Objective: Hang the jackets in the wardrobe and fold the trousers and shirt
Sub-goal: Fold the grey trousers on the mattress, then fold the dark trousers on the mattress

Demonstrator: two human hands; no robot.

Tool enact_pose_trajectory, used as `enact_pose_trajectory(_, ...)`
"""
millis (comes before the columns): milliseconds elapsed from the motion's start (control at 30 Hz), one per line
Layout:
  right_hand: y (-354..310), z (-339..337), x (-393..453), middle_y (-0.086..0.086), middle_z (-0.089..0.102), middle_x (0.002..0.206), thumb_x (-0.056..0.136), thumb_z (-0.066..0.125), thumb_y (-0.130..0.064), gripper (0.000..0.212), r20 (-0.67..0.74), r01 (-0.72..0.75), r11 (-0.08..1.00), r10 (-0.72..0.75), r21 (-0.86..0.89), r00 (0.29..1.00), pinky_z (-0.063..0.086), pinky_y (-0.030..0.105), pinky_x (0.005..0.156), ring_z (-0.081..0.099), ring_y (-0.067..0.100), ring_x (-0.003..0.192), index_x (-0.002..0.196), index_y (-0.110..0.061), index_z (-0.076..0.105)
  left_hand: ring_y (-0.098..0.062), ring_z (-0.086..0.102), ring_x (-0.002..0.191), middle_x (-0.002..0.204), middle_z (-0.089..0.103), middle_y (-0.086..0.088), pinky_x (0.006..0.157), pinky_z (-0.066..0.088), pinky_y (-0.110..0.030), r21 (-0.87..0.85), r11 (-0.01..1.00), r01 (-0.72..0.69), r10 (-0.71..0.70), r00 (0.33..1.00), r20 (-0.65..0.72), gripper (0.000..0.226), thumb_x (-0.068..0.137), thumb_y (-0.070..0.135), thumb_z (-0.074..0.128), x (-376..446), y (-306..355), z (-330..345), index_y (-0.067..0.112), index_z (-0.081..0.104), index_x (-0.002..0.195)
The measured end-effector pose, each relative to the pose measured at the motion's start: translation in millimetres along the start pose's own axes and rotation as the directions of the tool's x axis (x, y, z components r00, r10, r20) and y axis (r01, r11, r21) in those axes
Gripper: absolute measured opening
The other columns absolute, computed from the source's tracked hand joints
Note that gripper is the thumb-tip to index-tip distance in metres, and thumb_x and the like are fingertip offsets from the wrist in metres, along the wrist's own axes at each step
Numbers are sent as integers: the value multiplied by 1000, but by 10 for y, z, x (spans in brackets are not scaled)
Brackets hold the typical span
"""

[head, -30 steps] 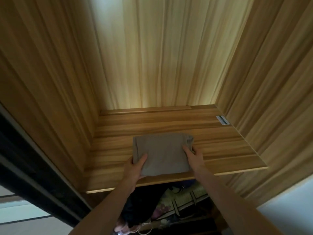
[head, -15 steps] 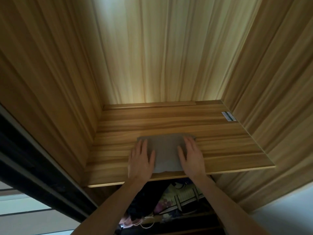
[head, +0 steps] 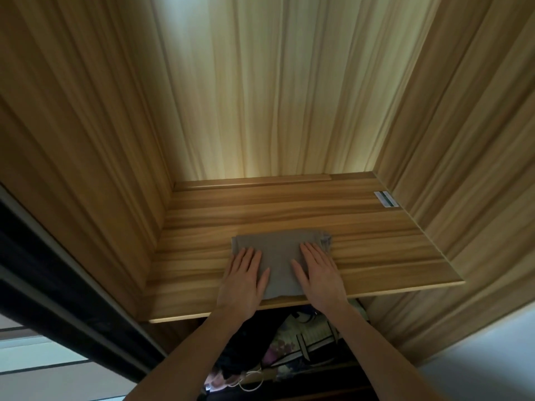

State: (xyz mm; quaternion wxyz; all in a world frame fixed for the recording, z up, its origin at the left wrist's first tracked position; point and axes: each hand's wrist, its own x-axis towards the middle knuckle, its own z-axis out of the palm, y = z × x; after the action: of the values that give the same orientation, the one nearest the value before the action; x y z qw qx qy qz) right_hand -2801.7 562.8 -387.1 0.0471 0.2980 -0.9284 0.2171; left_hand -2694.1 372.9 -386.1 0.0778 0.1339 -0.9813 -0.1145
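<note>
Seemingly, one folded garment (head: 279, 264) is laid on the shelf (head: 376, 241), pressed flat under the left hand (head: 241, 280) and right hand (head: 318, 277), fingers straight; other garments' progress cannot be told.

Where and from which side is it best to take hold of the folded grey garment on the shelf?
Probably at the near edge of the folded grey garment, coming from the open front of the shelf: it lies flat, and wardrobe walls close the other sides.

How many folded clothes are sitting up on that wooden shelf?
1. A single grey folded garment lies near the front edge of the wooden shelf, with the left hand and right hand flat on it. More clothes sit below the shelf, partly hidden.
</note>
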Motion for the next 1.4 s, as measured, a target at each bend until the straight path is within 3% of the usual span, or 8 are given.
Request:
enact_pose_trajectory(100,-65,-137,-40,3,35,168,104,26,-65,78,-57,-24,997,29,76,998,19,39,130,23,16,158,162,-13,34,-18,20,158,170,29,0,129,15,-40,-24,999,-36,36,999,-13,63,110,53,22,-59,-6,-184,21,29,163)
enact_pose_trajectory(300,-321,-542,-321,2,30,170,108,33,-59,71,-175,-23,999,28,29,984,22,45,129,21,17,159,163,-14,31,-21,28,155,166,36,-5,128,22,-43,-76,991,-109,102,991,-86,68,107,56,21,-253,-22,-631,16,35,161)
enact_pose_trajectory(433,-553,-791,-672,2,34,168,105,22,-66,78,-162,-88,994,77,-62,984,20,42,129,24,18,158,163,-15,33,-22,29,155,166,36,-4,125,31,-44,-98,985,-144,138,989,-61,77,103,64,12,-367,-112,-826,19,37,160)
enact_pose_trajectory(567,-754,-1019,-1015,-2,26,171,102,8,-71,84,-136,-208,964,186,-168,973,5,35,129,15,15,160,165,-19,27,-23,32,153,165,39,-3,119,40,-46,-144,973,-179,171,983,-61,78,102,67,12,-407,-159,-1024,22,41,158)
enact_pose_trajectory(700,-1039,-1269,-1420,0,33,168,104,19,-69,80,-230,-377,904,331,-201,915,14,38,129,22,18,159,163,-17,33,-24,28,154,165,38,-3,121,36,-47,-210,940,-269,265,963,-47,70,105,64,24,-427,-122,-1224,22,42,157)
enact_pose_trajectory(833,-1315,-1519,-1900,2,40,165,105,39,-60,71,-366,-538,823,451,-182,814,20,40,129,28,21,157,162,-18,37,-26,36,150,160,46,-7,119,37,-42,-265,863,-431,422,902,-93,70,104,61,31,-553,97,-1382,16,49,154)
enact_pose_trajectory(933,-1526,-1680,-2339,3,41,164,107,33,-60,69,-444,-646,739,522,-192,729,22,42,129,28,21,157,162,-17,37,-27,45,144,151,55,-9,113,45,-44,-301,767,-566,553,822,-138,65,103,57,37,-753,336,-1447,13,55,147)
enact_pose_trajectory(1400,-2640,-2053,-4851,6,49,159,105,36,-57,68,-750,-970,237,632,-51,194,29,49,126,37,24,153,156,-13,46,-29,44,146,152,54,-12,118,41,-47,-445,205,-872,898,349,-268,58,105,49,47,-2557,1607,-1541,10,55,147)
